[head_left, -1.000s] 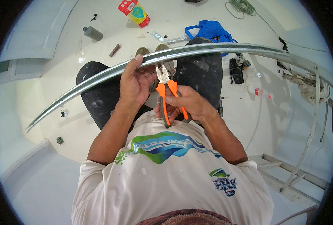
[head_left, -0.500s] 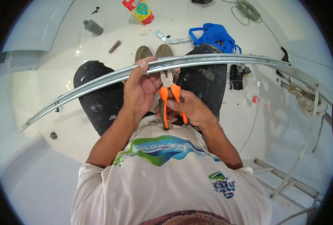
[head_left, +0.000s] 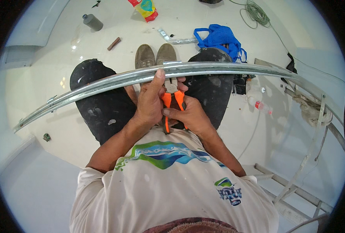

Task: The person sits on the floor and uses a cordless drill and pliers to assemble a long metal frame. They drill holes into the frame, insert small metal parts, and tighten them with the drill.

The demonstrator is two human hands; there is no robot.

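Observation:
A long galvanised metal channel (head_left: 114, 82) lies across both my knees and looks bowed in this view. My left hand (head_left: 150, 99) grips it near the middle, thumb on the near edge. Fingertips show past the pliers' head, beneath the channel. In my right hand (head_left: 192, 116) are pliers (head_left: 172, 95) with orange and black handles, fingers wrapped round the grips. Their jaws point away from me and meet the channel's near edge; the tips are partly hidden there. A small metal piece (head_left: 172, 62) stands out from the channel's far edge.
Beyond my shoes (head_left: 165, 54) lie a blue bag (head_left: 221, 39), a perforated metal strip (head_left: 182, 40), a grey bottle (head_left: 92, 22) and a red-yellow packet (head_left: 144, 9). Coiled cable (head_left: 257, 11) lies far right. A ladder (head_left: 308, 155) and a plastic bottle (head_left: 254, 97) are at the right.
The channel has shifted slightly toward me at the middle, and its near edge has tilted. My left hand has moved right, closer to the pliers. The pliers' handles have come closer together.

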